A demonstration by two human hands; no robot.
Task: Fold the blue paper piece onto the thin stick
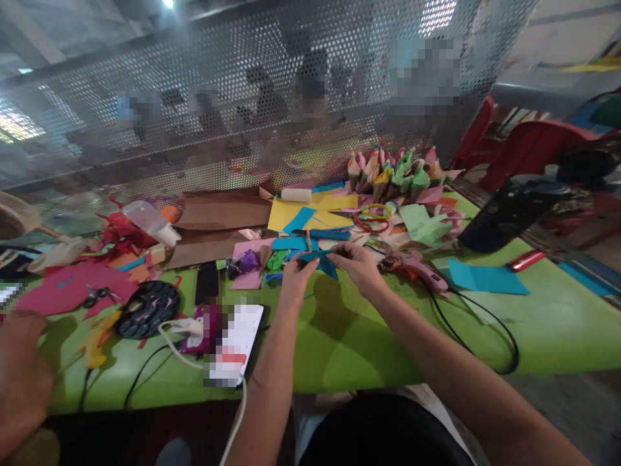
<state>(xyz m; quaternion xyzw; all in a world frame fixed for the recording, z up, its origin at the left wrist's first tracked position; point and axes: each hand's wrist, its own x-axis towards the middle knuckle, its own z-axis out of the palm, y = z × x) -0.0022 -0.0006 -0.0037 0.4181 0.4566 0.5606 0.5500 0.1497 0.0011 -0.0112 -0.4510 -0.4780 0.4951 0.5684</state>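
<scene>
My left hand (295, 278) and my right hand (358, 264) both pinch a small blue paper piece (321, 261) held just above the green table (369, 336). A thin wooden stick (308, 241) rises from the paper between my hands. The fingers of both hands are closed on the paper's edges. A pink glue gun (416, 268) lies just right of my right hand, its black cable (485, 323) looping over the table.
Coloured paper sheets (310, 213), paper cones (392, 171), brown cardboard (220, 223), a phone (237, 343) on a white cable, a black disc (147, 309) and scissors (99, 296) lie around. Another person's hand (22, 375) is at the left. A perforated metal screen (272, 90) stands behind.
</scene>
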